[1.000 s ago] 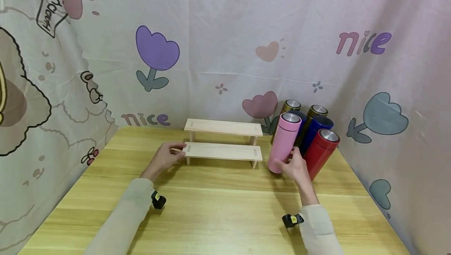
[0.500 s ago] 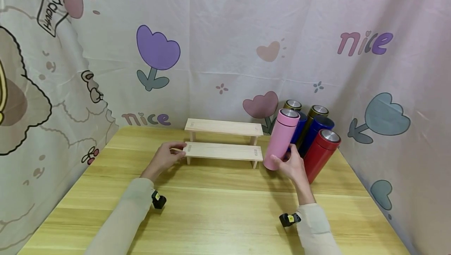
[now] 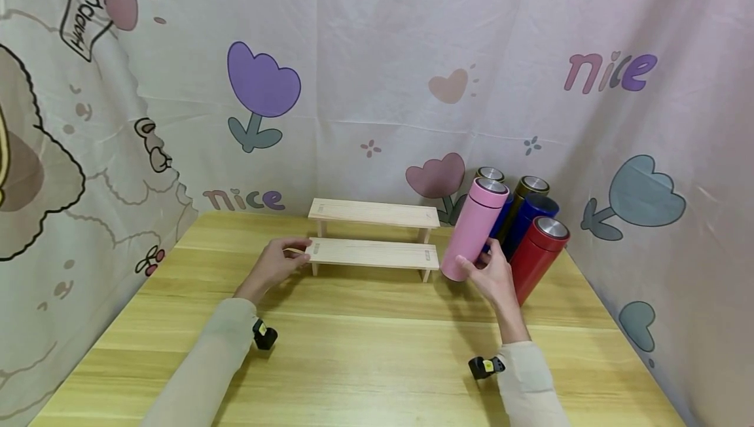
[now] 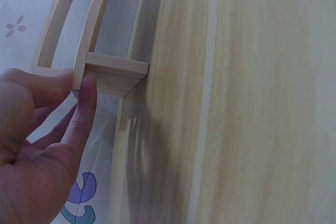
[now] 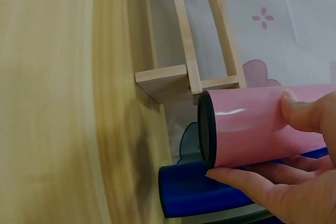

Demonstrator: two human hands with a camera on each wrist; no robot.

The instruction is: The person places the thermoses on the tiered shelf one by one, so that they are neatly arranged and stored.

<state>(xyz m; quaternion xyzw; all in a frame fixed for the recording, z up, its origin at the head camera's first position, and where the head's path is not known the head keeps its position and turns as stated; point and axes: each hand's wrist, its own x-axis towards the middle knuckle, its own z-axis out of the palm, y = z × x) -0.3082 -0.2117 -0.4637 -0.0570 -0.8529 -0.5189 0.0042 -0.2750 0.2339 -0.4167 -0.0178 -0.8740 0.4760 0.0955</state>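
My right hand [image 3: 496, 276] grips a pink thermos bottle [image 3: 474, 227] with a silver-topped lid. It leans to the right, raised off the table, and its dark base shows in the right wrist view beside the shelf's end. Thumb and fingers lie on opposite sides of its lower body. A two-step wooden shelf [image 3: 374, 253] stands at the back of the table. At its left end, my left hand [image 3: 277, 266] pinches the lower board; the left wrist view has the thumb [image 4: 55, 85] and a fingertip [image 4: 88, 85] on that board's edge.
Behind and right of the pink bottle stand more bottles: a red one [image 3: 537, 262], a blue one [image 3: 533, 217], a partly hidden blue one [image 5: 199, 190], and two brown-gold ones with silver lids, one [image 3: 533, 185] farther right. A printed cloth [image 3: 365, 73] hangs behind the table [image 3: 353, 361].
The pink bottle has risen; it shifted left, then its top tipped back to the right. My right hand moved with it. My left hand and the shelf have stayed still.
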